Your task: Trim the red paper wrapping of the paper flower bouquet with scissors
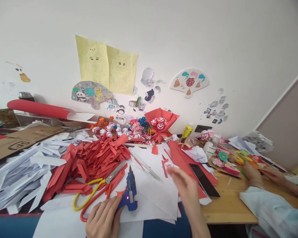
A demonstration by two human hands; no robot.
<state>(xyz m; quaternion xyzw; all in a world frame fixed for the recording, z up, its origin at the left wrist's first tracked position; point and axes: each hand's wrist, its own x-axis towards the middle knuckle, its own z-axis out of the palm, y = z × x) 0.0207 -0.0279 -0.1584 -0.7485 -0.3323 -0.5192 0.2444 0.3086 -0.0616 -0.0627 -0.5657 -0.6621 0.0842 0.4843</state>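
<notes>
My left hand (104,215) is closed round the handle of a blue hot glue gun (131,188). Its nozzle points away from me and a small red light glows on its side. My right hand (185,186) is raised over white paper sheets (149,198), its fingers pinched at a narrow red paper strip (165,168). Left of the glue gun lie scissors (109,180) with one yellow and one red handle loop. Thin clear sticks (146,165) rest on the paper between the glue gun and my right hand.
Piles of red folded strips (96,162) and white strips (22,175) cover the left side. A red paper bouquet (161,124) stands against the wall. A dark flat slab (204,180) lies to the right. Another person's hands (252,173) work at the right among small coloured crafts.
</notes>
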